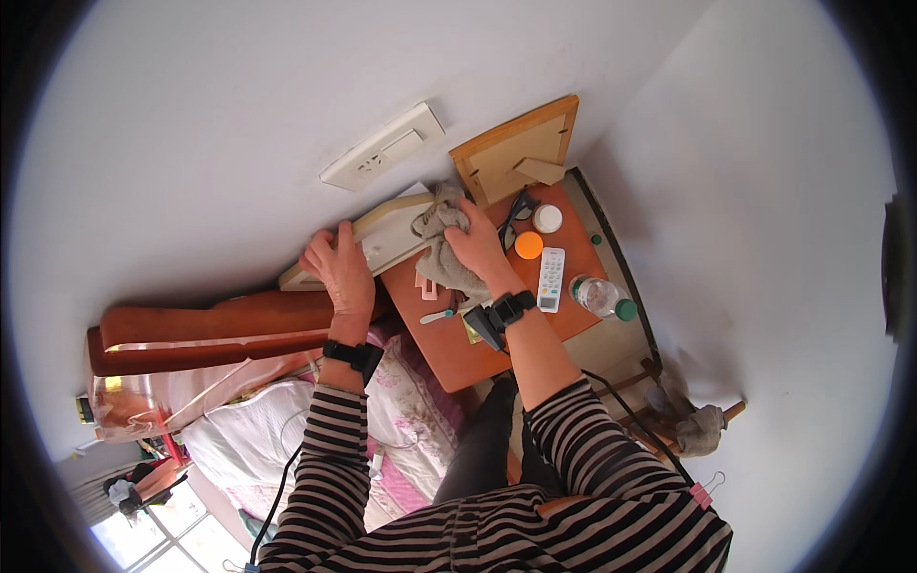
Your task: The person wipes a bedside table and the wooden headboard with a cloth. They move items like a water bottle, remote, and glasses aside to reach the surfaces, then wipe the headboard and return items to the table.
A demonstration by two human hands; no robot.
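My left hand (342, 273) grips the left part of a pale-rimmed picture frame (394, 230), its fingers over the upper edge. The frame is tilted close to the wall at the back of a reddish-brown bedside table (430, 351). In my right hand (476, 242) is a bunched grey cloth (445, 266), pressed against the right end of the frame and partly hiding it. Below the cloth, a pink plastic item (428, 286) and a small white-handled tool (435, 316) lie on the table.
A wooden photo frame (512, 154) stands back-side out by the wall. Eyeglasses (517, 215), a white-lidded jar (547, 218), an orange lid (529, 245), a remote control (551, 279) and a plastic bottle (596, 296) are right. A bed (401, 430) lies left; a wall socket (383, 147) sits above.
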